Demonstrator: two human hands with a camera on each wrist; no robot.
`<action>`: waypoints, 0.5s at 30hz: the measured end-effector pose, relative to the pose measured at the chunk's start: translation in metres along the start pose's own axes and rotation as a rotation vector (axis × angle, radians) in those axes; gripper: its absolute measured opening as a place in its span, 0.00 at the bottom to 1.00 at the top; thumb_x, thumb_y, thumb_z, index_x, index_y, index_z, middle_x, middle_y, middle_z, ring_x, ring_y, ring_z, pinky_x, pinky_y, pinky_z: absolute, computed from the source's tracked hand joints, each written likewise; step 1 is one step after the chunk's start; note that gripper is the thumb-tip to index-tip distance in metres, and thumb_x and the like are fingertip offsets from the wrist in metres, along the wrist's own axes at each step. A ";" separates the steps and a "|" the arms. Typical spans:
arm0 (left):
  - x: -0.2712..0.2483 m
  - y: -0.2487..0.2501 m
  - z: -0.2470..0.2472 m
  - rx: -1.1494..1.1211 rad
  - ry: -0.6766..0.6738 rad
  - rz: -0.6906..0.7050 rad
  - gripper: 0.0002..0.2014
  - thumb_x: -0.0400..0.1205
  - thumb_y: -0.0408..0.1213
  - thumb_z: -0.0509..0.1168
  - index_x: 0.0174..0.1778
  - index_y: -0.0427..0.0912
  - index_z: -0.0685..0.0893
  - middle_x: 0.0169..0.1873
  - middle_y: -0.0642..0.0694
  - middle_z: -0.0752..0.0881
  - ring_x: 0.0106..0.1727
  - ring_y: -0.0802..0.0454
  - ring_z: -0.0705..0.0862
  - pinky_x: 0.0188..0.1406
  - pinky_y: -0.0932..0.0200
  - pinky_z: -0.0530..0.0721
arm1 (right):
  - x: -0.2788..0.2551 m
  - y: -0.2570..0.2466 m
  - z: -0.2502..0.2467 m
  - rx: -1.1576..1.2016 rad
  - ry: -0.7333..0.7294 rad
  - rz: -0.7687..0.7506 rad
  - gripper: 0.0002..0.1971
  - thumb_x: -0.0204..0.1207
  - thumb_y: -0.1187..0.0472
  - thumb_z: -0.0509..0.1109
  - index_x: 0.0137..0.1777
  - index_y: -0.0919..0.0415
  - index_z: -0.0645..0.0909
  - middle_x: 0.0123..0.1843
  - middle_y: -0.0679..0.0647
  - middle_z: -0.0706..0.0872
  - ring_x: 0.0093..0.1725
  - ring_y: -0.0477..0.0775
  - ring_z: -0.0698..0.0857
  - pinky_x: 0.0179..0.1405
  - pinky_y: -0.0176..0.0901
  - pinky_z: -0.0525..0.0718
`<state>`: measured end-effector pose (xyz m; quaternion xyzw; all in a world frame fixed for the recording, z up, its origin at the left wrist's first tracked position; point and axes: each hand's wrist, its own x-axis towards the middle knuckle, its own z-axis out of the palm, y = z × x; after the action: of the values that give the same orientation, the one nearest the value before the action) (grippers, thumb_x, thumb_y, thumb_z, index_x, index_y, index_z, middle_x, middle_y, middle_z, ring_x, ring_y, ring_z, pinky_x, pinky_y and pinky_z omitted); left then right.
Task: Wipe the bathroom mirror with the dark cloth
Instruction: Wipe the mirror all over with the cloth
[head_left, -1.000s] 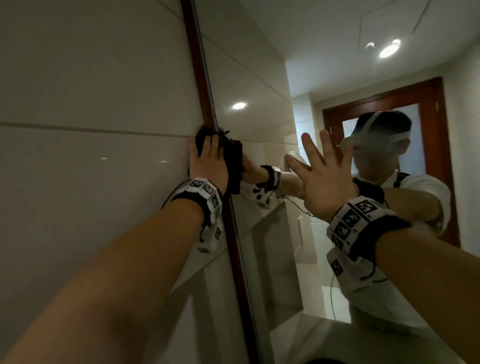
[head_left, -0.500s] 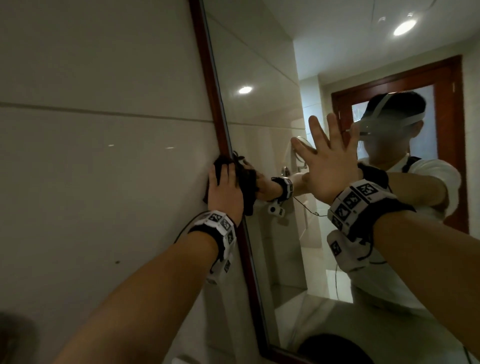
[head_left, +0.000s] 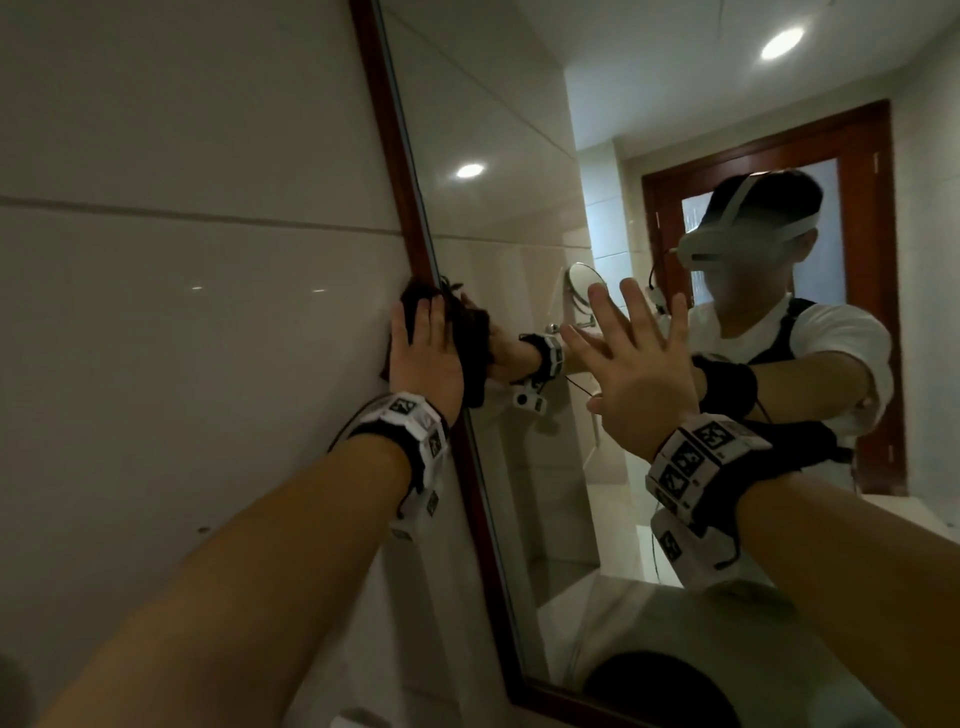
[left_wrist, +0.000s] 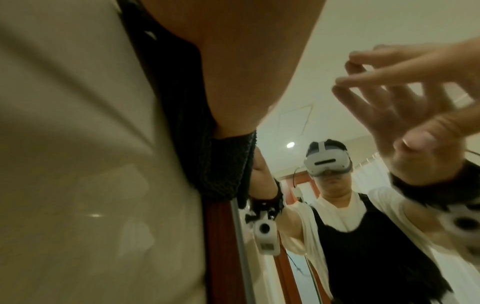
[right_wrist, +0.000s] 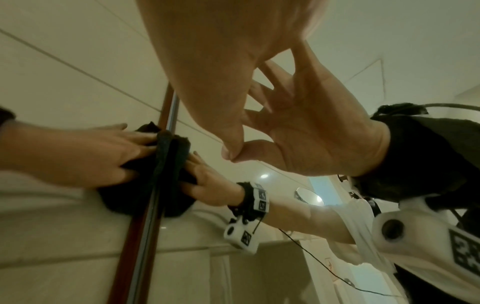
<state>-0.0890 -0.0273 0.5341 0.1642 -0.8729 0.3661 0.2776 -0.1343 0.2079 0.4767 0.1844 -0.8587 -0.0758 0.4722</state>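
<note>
The dark cloth (head_left: 414, 303) lies over the left wooden frame (head_left: 395, 156) of the bathroom mirror (head_left: 519, 441), half on the wall tile. My left hand (head_left: 426, 358) presses flat on the cloth with straight fingers. The left wrist view shows the cloth (left_wrist: 223, 174) under my palm (left_wrist: 233, 51). My right hand (head_left: 639, 364) rests on the glass further right with its fingers spread, holding nothing. In the right wrist view its thumb (right_wrist: 228, 131) meets its own reflection, and the cloth (right_wrist: 114, 197) bulges under my left hand (right_wrist: 78, 154).
Glossy beige wall tiles (head_left: 182, 338) fill the left. The glass reflects a person in a headset, a wooden door (head_left: 872, 312) and a round wall mirror (head_left: 584, 283). A pale counter (head_left: 675, 613) and a dark round shape (head_left: 660, 691) sit at the mirror's bottom edge.
My left hand has slid the cloth down the mirror's left frame, away from the tile seam. My right hand stays spread on the glass.
</note>
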 end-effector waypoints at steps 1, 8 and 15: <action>0.009 -0.006 -0.006 -0.024 0.013 -0.019 0.33 0.88 0.51 0.45 0.86 0.40 0.47 0.85 0.37 0.39 0.85 0.35 0.39 0.78 0.28 0.33 | -0.002 -0.003 0.000 0.015 0.042 0.009 0.44 0.70 0.31 0.59 0.86 0.45 0.56 0.88 0.62 0.46 0.85 0.73 0.43 0.74 0.75 0.22; 0.042 -0.027 -0.028 -0.097 0.123 -0.078 0.31 0.87 0.48 0.45 0.86 0.41 0.52 0.86 0.39 0.45 0.86 0.39 0.44 0.79 0.29 0.35 | -0.008 -0.009 -0.003 0.073 0.145 0.040 0.47 0.67 0.42 0.77 0.85 0.47 0.60 0.89 0.61 0.48 0.86 0.72 0.45 0.77 0.83 0.43; 0.020 -0.007 -0.009 -0.125 0.145 -0.048 0.31 0.87 0.50 0.51 0.86 0.41 0.57 0.85 0.36 0.50 0.85 0.36 0.48 0.80 0.30 0.37 | -0.008 -0.012 -0.002 0.073 0.146 0.059 0.46 0.67 0.43 0.77 0.85 0.44 0.60 0.89 0.60 0.47 0.86 0.70 0.43 0.76 0.83 0.46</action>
<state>-0.0982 -0.0276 0.5553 0.1407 -0.8675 0.3151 0.3584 -0.1259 0.1998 0.4675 0.1809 -0.8293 -0.0170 0.5285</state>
